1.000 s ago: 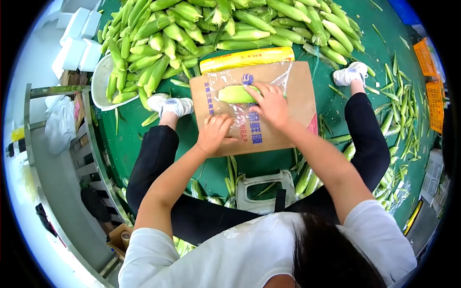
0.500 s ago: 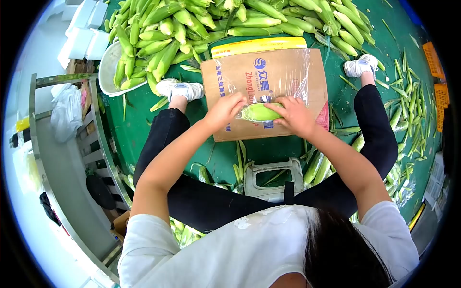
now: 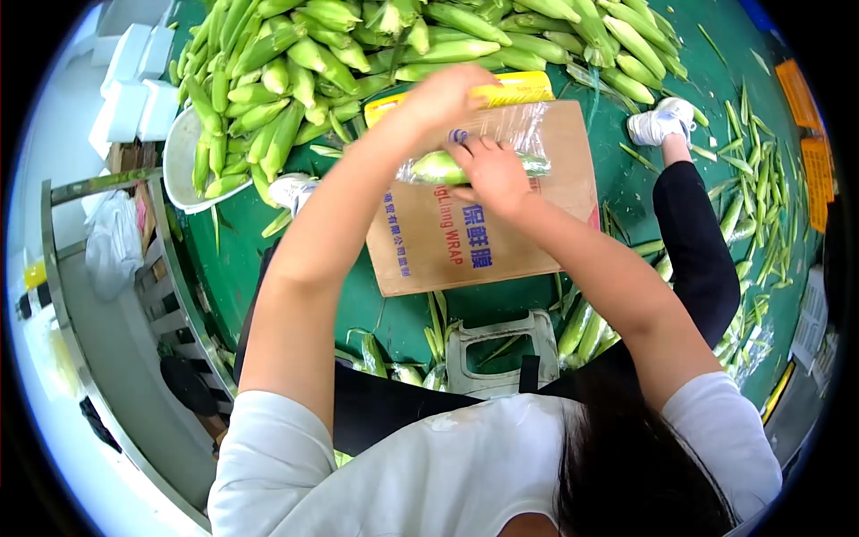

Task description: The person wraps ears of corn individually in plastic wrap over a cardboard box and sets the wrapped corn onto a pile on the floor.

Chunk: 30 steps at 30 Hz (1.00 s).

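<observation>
An ear of corn in green husk [image 3: 436, 167] lies across the upper part of the cardboard box [image 3: 528, 237], with clear plastic film around and above it. My right hand [image 3: 494, 176] rests on the corn with its fingers apart. Further up, my left hand [image 3: 450, 92] is over the yellow film roll [image 3: 528, 88] at the box's far edge; its fingers are blurred, and what they hold, if anything, is hidden.
Beyond the box is a large heap of husked corn [image 3: 358, 54], partly in a white basin [image 3: 182, 166]. Loose leaves [image 3: 761, 197] litter the green floor at right. A grey stool [image 3: 488, 380] stands near my lap, and orange crates [image 3: 816, 174] are at far right.
My left hand has moved from the box up to the yellow roll. The corn, first pulled toward me, is now farther up the box, with my right hand on it.
</observation>
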Motion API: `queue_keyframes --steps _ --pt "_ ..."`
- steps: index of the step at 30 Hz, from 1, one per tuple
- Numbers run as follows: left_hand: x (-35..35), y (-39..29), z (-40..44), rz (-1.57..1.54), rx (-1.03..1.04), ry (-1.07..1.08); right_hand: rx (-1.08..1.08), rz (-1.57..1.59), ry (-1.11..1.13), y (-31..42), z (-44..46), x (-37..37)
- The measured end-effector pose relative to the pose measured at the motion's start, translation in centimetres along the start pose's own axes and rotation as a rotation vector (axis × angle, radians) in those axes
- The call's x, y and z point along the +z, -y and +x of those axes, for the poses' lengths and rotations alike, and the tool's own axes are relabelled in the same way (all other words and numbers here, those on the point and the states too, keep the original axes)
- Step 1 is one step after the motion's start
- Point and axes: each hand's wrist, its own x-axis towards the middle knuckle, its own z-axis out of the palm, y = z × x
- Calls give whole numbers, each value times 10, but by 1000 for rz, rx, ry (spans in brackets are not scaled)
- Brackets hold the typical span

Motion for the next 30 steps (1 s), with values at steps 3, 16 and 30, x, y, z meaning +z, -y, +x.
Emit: queue_keyframes --steps 3,16,30 --pt "62 -24 -21 316 51 81 184 219 431 6 5 -10" --pt "92 -57 -51 471 171 8 -33 1255 1675 92 -206 -37" --pt "15 -269 -230 382 -133 186 446 1502 1264 62 -113 -139"
